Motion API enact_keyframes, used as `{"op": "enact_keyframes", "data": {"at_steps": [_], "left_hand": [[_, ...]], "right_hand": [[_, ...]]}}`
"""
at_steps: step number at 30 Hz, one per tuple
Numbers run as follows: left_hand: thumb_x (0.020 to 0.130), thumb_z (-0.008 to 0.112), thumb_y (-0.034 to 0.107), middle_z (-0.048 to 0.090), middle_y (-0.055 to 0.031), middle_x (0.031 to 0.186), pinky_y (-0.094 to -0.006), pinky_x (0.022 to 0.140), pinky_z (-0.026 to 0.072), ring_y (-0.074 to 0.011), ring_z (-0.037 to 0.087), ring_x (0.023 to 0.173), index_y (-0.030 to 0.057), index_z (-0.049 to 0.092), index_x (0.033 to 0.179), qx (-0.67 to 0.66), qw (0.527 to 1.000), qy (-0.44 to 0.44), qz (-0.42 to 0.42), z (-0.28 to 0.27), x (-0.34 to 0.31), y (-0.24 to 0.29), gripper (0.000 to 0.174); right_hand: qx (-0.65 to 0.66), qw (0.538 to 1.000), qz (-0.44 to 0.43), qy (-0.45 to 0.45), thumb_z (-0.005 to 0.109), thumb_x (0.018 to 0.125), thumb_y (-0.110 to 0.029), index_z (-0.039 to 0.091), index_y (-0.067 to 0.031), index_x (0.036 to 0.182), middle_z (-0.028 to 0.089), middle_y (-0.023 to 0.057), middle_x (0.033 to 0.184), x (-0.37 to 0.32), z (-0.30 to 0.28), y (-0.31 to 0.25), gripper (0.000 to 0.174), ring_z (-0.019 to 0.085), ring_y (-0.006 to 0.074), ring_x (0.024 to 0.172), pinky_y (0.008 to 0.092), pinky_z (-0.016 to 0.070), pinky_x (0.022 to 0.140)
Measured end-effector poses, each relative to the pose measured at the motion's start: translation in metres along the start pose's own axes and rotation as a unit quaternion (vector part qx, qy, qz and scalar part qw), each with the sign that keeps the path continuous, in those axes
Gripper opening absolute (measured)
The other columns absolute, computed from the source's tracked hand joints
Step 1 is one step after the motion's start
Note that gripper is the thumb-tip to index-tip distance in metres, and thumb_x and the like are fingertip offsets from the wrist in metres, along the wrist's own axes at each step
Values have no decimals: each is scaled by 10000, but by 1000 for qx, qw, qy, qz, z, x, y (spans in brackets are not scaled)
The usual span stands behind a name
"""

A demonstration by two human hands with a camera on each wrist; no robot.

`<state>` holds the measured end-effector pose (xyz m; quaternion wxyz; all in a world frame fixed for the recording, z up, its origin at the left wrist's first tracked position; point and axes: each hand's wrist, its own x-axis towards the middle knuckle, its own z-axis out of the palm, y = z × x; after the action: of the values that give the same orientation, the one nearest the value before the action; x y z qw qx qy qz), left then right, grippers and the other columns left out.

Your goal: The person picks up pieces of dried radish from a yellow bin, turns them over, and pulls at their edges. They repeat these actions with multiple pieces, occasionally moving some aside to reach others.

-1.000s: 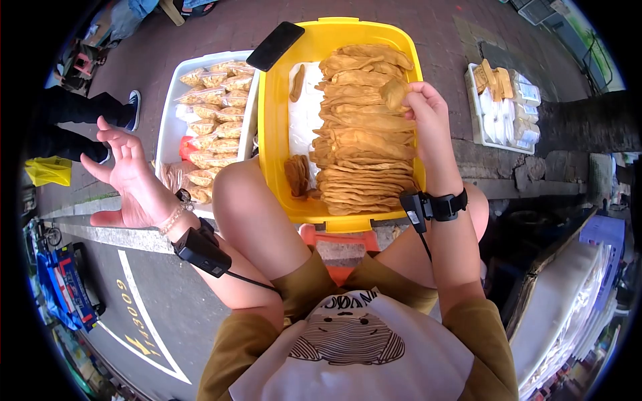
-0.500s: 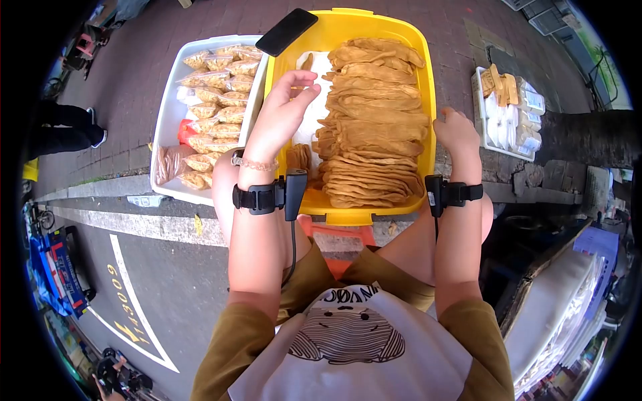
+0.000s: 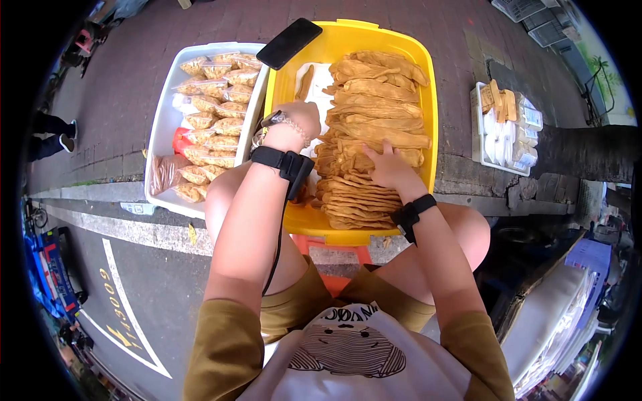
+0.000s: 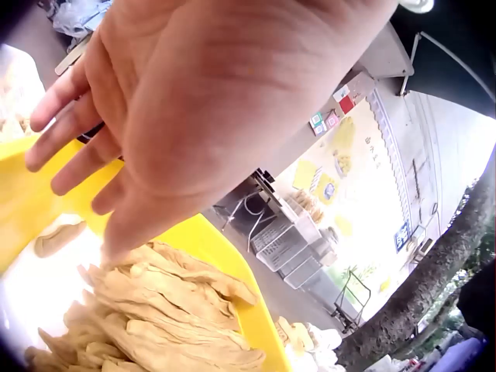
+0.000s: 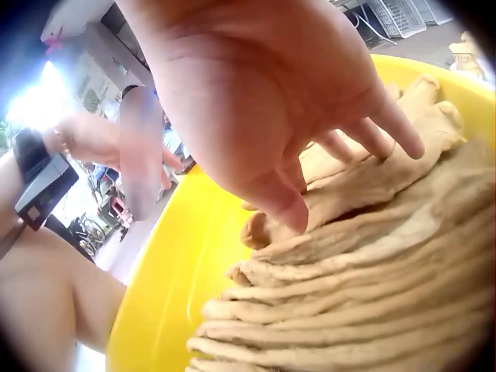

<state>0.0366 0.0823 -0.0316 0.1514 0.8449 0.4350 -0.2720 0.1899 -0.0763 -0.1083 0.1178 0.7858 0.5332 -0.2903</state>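
Rows of flat, wrinkled brown pieces (image 3: 374,127) stand packed on edge in a yellow tub (image 3: 364,30) between the person's knees. My right hand (image 3: 394,170) rests on the nearer rows, its fingers spread; in the right wrist view the thumb and fingertips touch the tops of the pieces. Over the tub's left side is my left hand (image 3: 301,117), seen from the back. The left wrist view shows its fingers (image 4: 81,147) extended, holding nothing. A single slim brown piece (image 3: 305,81) lies on white sheeting (image 4: 46,275) beyond that hand.
A black phone (image 3: 289,43) lies across the tub's upper left corner. Against the tub's left side stands a white crate (image 3: 157,150) of bagged snacks. Farther right, another white tray (image 3: 479,144) holds packets, near a tree trunk (image 3: 588,148).
My left hand has swung in from the far left to over the tub. My right hand, which pinched one brown piece a second ago, has gone past the tub's right rim and returned onto the rows.
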Motion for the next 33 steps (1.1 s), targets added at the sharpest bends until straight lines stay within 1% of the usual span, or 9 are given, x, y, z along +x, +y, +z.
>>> {"op": "enact_keyframes", "data": {"at_steps": [4, 6, 9, 12, 18, 24, 27, 29, 33], "left_hand": [[892, 520, 323, 618, -180, 1109, -413, 864, 472, -330, 586, 1039, 65, 533, 1228, -69, 993, 10, 91, 1, 19, 15, 424], [893, 519, 319, 620, -178, 1106, -417, 859, 473, -318, 589, 1037, 77, 550, 1214, -128, 980, 90, 123, -11, 16, 14, 403], [890, 511, 261, 632, -159, 1063, -420, 834, 476, -312, 602, 985, 61, 605, 1097, -162, 967, 185, 67, -35, 16, 4, 303], [883, 499, 242, 638, -157, 1028, -415, 824, 479, -317, 606, 958, 42, 605, 1057, -190, 928, 316, 48, -44, 18, -4, 285], [886, 469, 228, 637, -164, 1021, -406, 832, 475, -317, 604, 961, 29, 604, 1045, -227, 930, 284, 57, -50, 15, -12, 288], [887, 463, 237, 630, -172, 1043, -408, 842, 469, -327, 597, 973, 34, 604, 1048, -228, 932, 275, 62, -42, 20, -2, 295], [887, 460, 234, 622, -175, 1062, -414, 843, 468, -333, 589, 988, 34, 602, 1055, -238, 928, 279, 67, -46, 15, 6, 298], [904, 461, 255, 610, -186, 1097, -399, 874, 457, -328, 574, 1035, 20, 580, 1108, -248, 922, 287, 77, -47, 15, 12, 332], [956, 453, 346, 599, -156, 1159, -353, 934, 416, -274, 562, 1096, 1, 510, 1224, -430, 850, 245, 181, -40, 20, 37, 440]], "right_hand": [[34, 982, -130, -133, 510, 762, -154, 612, -159, 1175, 554, 220, 1205, 55, -53, 19, 426, 558, 344, 1079, 393, 474, 868], [2, 995, -85, 46, 499, 770, -136, 634, -128, 1107, 635, 195, 1050, 77, -71, 14, 364, 603, 341, 977, 414, 478, 853], [53, 973, -113, 192, 521, 783, -126, 621, -96, 1144, 613, 205, 1098, 114, -83, 11, 376, 571, 342, 1049, 391, 447, 892], [91, 985, -71, 128, 465, 796, -84, 623, -122, 1143, 603, 169, 1122, 157, -50, 28, 382, 573, 324, 1030, 410, 476, 856], [36, 992, -18, 118, 614, 775, -183, 637, -180, 1124, 505, 85, 1270, 140, -48, 22, 349, 406, 340, 1218, 485, 312, 1004], [179, 975, -47, 120, 639, 769, -183, 638, -172, 986, 657, 70, 985, 135, -41, 39, 218, 556, 301, 1032, 488, 328, 936], [150, 946, -74, 278, 628, 797, -166, 624, -127, 971, 668, 87, 832, 108, -62, 37, 178, 605, 303, 888, 439, 396, 840], [355, 837, -79, 408, 600, 851, -146, 597, -70, 997, 652, 73, 828, 101, -76, 49, 165, 612, 241, 800, 345, 450, 721], [663, 665, -66, 338, 542, 924, -125, 547, -43, 1003, 582, -24, 804, 33, -133, 42, 114, 554, 68, 723, 245, 475, 668]]}}
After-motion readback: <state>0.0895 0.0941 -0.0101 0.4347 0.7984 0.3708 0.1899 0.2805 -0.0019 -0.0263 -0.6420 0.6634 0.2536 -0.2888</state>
